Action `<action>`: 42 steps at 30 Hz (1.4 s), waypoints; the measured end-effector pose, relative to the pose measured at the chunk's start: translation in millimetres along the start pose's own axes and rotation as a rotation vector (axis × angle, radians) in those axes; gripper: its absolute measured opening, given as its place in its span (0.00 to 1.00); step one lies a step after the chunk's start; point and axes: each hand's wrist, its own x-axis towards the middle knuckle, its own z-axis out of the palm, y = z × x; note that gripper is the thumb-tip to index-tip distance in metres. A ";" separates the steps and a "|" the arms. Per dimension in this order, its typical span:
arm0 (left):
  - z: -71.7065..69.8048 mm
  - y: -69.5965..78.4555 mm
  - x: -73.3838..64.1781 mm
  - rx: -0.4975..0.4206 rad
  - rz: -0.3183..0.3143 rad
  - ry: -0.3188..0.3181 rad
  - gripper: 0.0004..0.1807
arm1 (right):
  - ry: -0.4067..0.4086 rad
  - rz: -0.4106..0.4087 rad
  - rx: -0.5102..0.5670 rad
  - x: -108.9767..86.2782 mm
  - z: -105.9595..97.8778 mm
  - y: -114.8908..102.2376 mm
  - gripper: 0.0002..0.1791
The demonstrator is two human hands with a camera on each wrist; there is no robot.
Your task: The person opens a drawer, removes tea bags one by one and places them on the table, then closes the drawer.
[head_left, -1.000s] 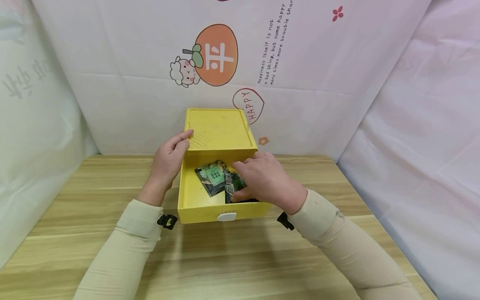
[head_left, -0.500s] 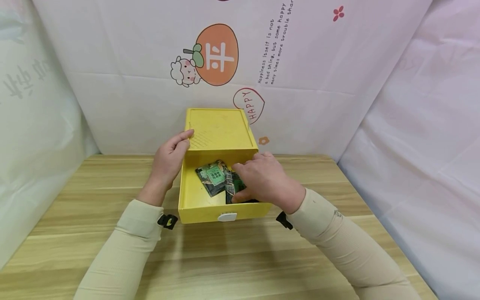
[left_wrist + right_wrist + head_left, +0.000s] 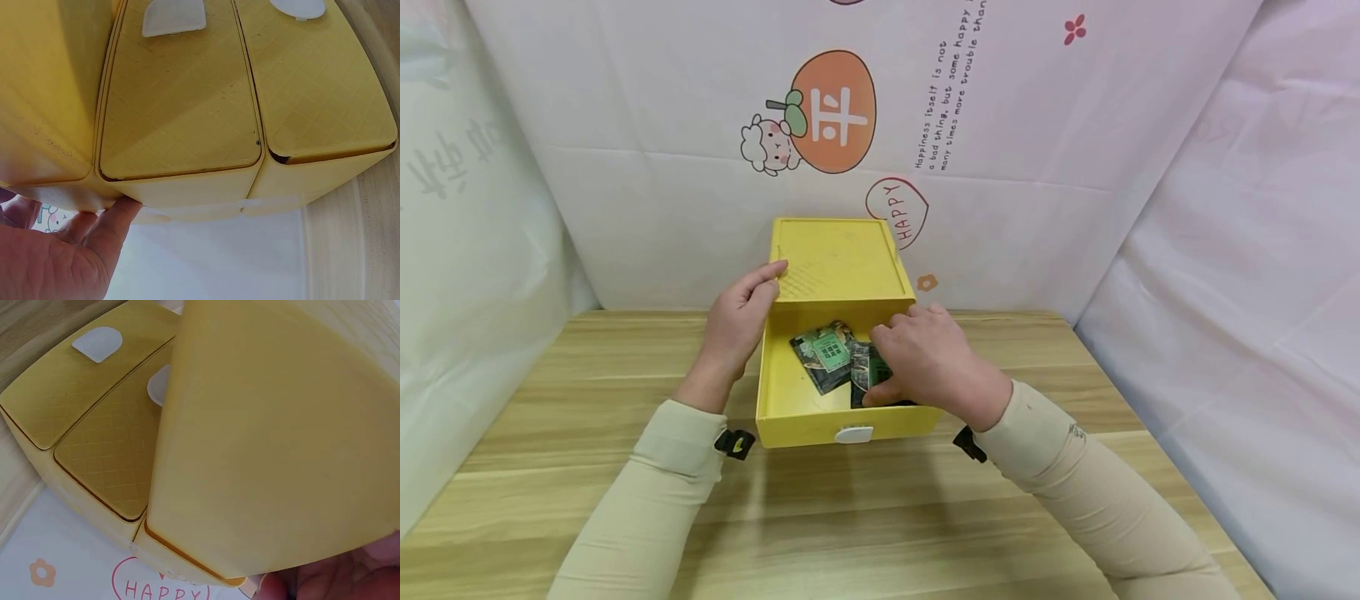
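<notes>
A yellow drawer cabinet (image 3: 838,254) has its top drawer (image 3: 812,427) pulled out, with a white tab on the front. My left hand (image 3: 739,321) rests against the cabinet's upper left edge, forefinger laid over the top. The left wrist view shows those fingers (image 3: 115,228) at the cabinet's edge. In the drawer, a dark packet with a green label (image 3: 826,357) lies flat at the left. My right hand (image 3: 928,358) reaches over the right wall and grips a second dark packet (image 3: 859,379), thumb along its near end. Its other fingertips are hidden; knuckles (image 3: 331,578) show past the drawer wall.
Below the pulled-out drawer, the wrist views show further closed drawers (image 3: 106,450) with white tabs. The cabinet stands at the back of a wooden table (image 3: 820,525). Close behind it hangs a printed white cloth (image 3: 685,225), with more cloth (image 3: 1247,308) at both sides.
My right forefinger has drawn slightly back to the right, uncovering a bit more of the second packet. My left hand, the cabinet and the other packet stay in place.
</notes>
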 end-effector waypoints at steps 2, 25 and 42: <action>0.0 -0.1 0.0 -0.001 -0.001 -0.002 0.25 | 0.019 -0.001 0.001 -0.6 0.7 0.2 0.40; 0.0 -0.4 0.0 -0.005 0.000 -0.012 0.25 | 0.079 0.000 0.158 -11.3 -3.0 10.6 0.35; -0.2 0.7 -0.9 -0.001 -0.002 -0.009 0.25 | 0.076 -0.059 0.424 -22.3 -11.2 24.8 0.27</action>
